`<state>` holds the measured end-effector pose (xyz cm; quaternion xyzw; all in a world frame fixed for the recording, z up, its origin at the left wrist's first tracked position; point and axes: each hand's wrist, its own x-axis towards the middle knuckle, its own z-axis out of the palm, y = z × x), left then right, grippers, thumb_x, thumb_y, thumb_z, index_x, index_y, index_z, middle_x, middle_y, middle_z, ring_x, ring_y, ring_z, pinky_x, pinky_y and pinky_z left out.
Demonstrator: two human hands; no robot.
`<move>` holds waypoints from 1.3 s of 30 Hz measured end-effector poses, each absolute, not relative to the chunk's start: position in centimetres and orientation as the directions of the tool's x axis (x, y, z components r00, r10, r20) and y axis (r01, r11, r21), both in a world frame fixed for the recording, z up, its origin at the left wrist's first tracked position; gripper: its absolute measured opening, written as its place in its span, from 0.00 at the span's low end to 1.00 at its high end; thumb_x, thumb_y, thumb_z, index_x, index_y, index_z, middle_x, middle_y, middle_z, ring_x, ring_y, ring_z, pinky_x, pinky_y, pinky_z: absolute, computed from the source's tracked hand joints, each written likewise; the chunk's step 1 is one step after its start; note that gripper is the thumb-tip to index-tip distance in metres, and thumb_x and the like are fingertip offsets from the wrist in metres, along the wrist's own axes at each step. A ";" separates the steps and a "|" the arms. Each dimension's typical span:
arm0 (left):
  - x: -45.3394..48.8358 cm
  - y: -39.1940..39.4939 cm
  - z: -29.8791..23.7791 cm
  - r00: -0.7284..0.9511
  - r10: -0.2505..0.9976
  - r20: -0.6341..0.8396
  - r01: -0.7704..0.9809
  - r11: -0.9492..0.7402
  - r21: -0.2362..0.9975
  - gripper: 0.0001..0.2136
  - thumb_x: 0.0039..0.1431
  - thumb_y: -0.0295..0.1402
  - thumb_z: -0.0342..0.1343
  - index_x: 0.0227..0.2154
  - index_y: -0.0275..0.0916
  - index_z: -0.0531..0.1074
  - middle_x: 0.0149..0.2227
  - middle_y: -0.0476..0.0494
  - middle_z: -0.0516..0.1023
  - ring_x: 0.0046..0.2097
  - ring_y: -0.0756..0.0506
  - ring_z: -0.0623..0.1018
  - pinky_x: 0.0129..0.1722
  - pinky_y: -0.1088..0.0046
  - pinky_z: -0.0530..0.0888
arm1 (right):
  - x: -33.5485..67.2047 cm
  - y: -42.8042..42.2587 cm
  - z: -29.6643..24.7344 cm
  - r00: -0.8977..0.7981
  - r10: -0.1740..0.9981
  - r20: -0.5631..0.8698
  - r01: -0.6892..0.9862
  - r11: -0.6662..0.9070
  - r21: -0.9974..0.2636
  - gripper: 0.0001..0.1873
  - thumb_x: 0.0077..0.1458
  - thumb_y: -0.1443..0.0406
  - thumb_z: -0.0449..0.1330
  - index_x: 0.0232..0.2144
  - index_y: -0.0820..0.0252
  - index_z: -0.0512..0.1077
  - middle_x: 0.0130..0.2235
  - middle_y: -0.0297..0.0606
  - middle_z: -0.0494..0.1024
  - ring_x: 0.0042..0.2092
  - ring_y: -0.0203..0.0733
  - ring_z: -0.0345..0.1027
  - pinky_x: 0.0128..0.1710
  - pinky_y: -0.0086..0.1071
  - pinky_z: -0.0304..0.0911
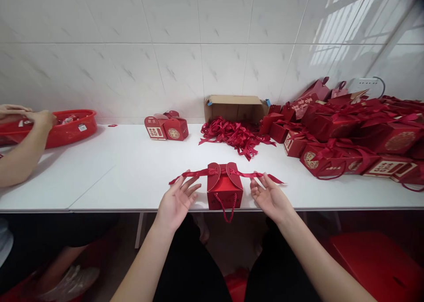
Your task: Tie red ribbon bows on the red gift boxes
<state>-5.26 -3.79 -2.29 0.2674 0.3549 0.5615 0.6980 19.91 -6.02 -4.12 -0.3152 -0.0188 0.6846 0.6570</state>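
A small red gift box (225, 199) stands upright near the table's front edge, between my two hands. Its rounded top flaps lean inward, and a twisted red cord handle (228, 213) hangs down its front. Through slots in the flaps runs a red satin ribbon (244, 174), stretched out to both sides. On the left, my left hand (175, 200) is palm up and pinches one end of it, the other fingers loosely apart. My right hand (270, 198) pinches the opposite end likewise. Both ribbon tips stick out past my fingers.
Behind the box, loose red ribbons (232, 134) spill from a cardboard carton (236, 101). Several finished boxes (334, 156) are piled at right. Two small boxes (167, 127) stand back left. A co-worker's arm (26, 147) reaches over a red basin (71, 131) at far left.
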 end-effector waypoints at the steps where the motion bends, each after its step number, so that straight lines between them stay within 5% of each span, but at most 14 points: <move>1: -5.4 -3.7 -2.1 0.094 0.967 -0.237 -0.657 0.239 0.715 0.09 0.59 0.30 0.51 0.41 0.37 0.72 0.40 0.41 0.76 0.38 0.47 0.78 0.29 0.77 0.73 | 20.2 -5.8 -4.0 0.089 0.909 -0.408 -0.895 -0.107 -0.434 0.08 0.60 0.63 0.54 0.32 0.60 0.70 0.31 0.36 0.72 0.30 0.32 0.70 0.24 0.23 0.68; 5: -5.8 -3.3 -0.9 -0.017 0.965 -0.262 -0.744 0.163 0.648 0.09 0.61 0.28 0.49 0.38 0.34 0.74 0.32 0.43 0.75 0.33 0.50 0.77 0.28 0.79 0.74 | 21.2 -5.1 -3.2 0.157 0.913 -0.378 -0.888 -0.038 -0.459 0.08 0.60 0.66 0.54 0.35 0.61 0.72 0.27 0.34 0.71 0.27 0.29 0.69 0.24 0.21 0.68; 12: -6.3 -1.8 2.4 -0.200 0.980 -0.006 -0.624 -0.123 0.771 0.05 0.53 0.29 0.59 0.33 0.37 0.76 0.31 0.48 0.76 0.31 0.53 0.75 0.27 0.81 0.70 | 22.8 -4.4 0.5 0.276 0.922 -0.272 -0.794 0.059 -0.605 0.08 0.57 0.69 0.56 0.27 0.61 0.72 0.23 0.30 0.72 0.26 0.28 0.69 0.23 0.19 0.65; 16: -5.8 -1.1 5.1 -0.210 0.956 0.205 -0.493 -0.284 0.823 0.08 0.48 0.36 0.63 0.30 0.39 0.77 0.36 0.47 0.78 0.34 0.51 0.75 0.29 0.78 0.69 | 22.9 -3.8 3.1 0.391 0.920 0.011 -0.606 0.266 -0.749 0.02 0.50 0.66 0.63 0.28 0.59 0.74 0.28 0.30 0.76 0.27 0.28 0.69 0.27 0.21 0.66; 18: -5.2 -0.9 6.6 -0.210 0.931 0.300 -0.420 -0.363 0.832 0.07 0.47 0.36 0.63 0.28 0.39 0.77 0.37 0.46 0.78 0.35 0.50 0.75 0.29 0.76 0.69 | 22.7 -3.5 4.6 0.420 0.884 0.205 -0.463 0.403 -0.789 0.07 0.43 0.66 0.68 0.28 0.58 0.74 0.27 0.28 0.76 0.26 0.28 0.68 0.28 0.22 0.65; 27: -2.2 -0.6 11.8 -0.039 0.859 0.511 -0.178 -0.509 0.842 0.08 0.42 0.30 0.64 0.29 0.38 0.76 0.30 0.47 0.77 0.30 0.50 0.75 0.26 0.75 0.70 | 20.2 -2.7 11.5 0.156 0.834 0.530 -0.045 0.542 -0.839 0.13 0.45 0.56 0.66 0.32 0.56 0.73 0.29 0.31 0.75 0.30 0.33 0.69 0.27 0.26 0.65; 33: -1.4 -0.7 12.9 -0.027 0.881 0.472 -0.136 -0.471 0.872 0.09 0.44 0.37 0.64 0.26 0.38 0.75 0.29 0.47 0.78 0.28 0.50 0.75 0.22 0.77 0.67 | 18.8 -1.8 12.4 -0.017 0.842 0.539 -0.015 0.538 -0.843 0.14 0.47 0.54 0.64 0.31 0.58 0.75 0.29 0.32 0.76 0.29 0.32 0.69 0.28 0.27 0.65; 39: -1.3 -0.8 13.2 -0.015 0.875 0.484 -0.138 -0.481 0.866 0.10 0.45 0.39 0.64 0.26 0.38 0.75 0.28 0.47 0.78 0.29 0.50 0.76 0.24 0.76 0.70 | 18.4 -1.1 11.9 -0.009 0.850 0.526 -0.037 0.525 -0.850 0.13 0.48 0.54 0.64 0.29 0.57 0.75 0.29 0.32 0.77 0.29 0.32 0.69 0.29 0.27 0.66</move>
